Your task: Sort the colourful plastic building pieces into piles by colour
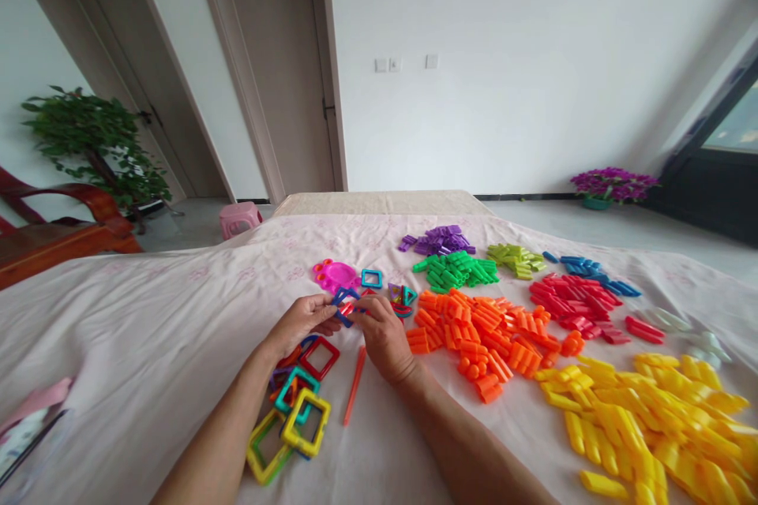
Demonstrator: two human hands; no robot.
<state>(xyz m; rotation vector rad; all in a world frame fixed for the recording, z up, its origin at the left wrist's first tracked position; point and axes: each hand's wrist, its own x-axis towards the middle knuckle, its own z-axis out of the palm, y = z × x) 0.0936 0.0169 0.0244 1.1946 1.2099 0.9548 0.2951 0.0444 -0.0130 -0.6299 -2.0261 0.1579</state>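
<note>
My left hand (303, 323) pinches the left side of a blue magnetic tile frame (339, 299) above the cloth. From the other side, the fingers of my right hand (384, 335) close on the same blue piece; a bit of red shows between the hands. Just beyond lie a pink paw-shaped dish (336, 276), a teal square tile (372, 278) and small triangular tiles (408, 296). Nearer to me are a red square tile (320, 341), a teal one and a yellow square tile (324, 428), overlapping. An orange stick (355, 385) rests below my right hand.
On the right, plastic pieces lie in piles by colour: orange (474, 331), yellow (633, 418), red (572, 300), green (455, 271), purple (444, 240) and blue (598, 274). A pink stool (240, 218) stands beyond the cloth-covered table (178, 316); a wooden armchair (71, 225) is at left.
</note>
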